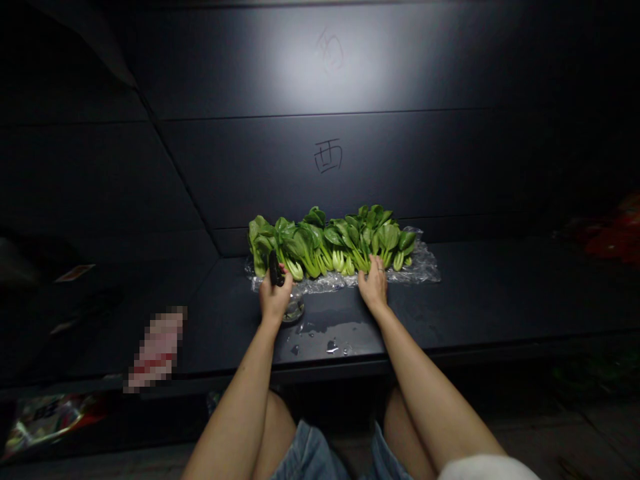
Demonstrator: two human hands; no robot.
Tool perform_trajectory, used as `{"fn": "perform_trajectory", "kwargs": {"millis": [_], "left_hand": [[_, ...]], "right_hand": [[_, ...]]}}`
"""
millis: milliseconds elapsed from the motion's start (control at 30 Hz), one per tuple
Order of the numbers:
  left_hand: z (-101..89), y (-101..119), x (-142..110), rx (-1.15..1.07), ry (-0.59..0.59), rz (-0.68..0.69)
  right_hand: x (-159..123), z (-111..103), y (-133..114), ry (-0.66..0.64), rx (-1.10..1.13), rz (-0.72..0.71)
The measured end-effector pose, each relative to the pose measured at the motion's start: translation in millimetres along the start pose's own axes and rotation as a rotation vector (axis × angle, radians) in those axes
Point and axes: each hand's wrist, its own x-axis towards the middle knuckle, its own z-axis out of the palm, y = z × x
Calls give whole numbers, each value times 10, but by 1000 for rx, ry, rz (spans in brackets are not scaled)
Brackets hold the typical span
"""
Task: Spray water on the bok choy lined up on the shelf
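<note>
Heads of bok choy (305,250) lie in a row, leaves toward the back panel and pale stems toward me. Under them is a sheet of clear plastic film (425,263), crumpled at the right end. My left hand (275,293), at the left front of the row, is closed round a spray bottle (294,311) with a black head and a clear body; my hand hides part of it. My right hand (374,285) is at the stems right of the middle, fingers stretched forward and thumb apart. The fingertips meet the stems; whether they press on one is unclear.
Water drops (333,347) wet the dark shelf (475,300) in front of the greens. A dark back panel (425,167) with a handwritten character rises behind. Red items (617,230) lie far right. A pixelated patch covers something at left, and a colourful package (55,420) sits below.
</note>
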Motion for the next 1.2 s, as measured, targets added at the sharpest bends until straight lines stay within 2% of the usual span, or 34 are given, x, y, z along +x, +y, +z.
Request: {"fn": "perform_trajectory", "kwargs": {"millis": [100, 367, 600, 900, 1200], "left_hand": [[-38, 13, 1, 43, -6, -51], [-85, -39, 40, -39, 20, -55], [-152, -50, 59, 31, 58, -68], [-119, -33, 47, -117, 50, -37], [-114, -64, 74, 34, 93, -19]], "right_hand": [[-14, 27, -27, -3, 2, -1], [-23, 41, -46, -1, -12, -14], [-22, 25, -104, -20, -25, -6], [-67, -3, -120, -33, -5, -58], [-94, 7, -107, -42, -31, -74]]}}
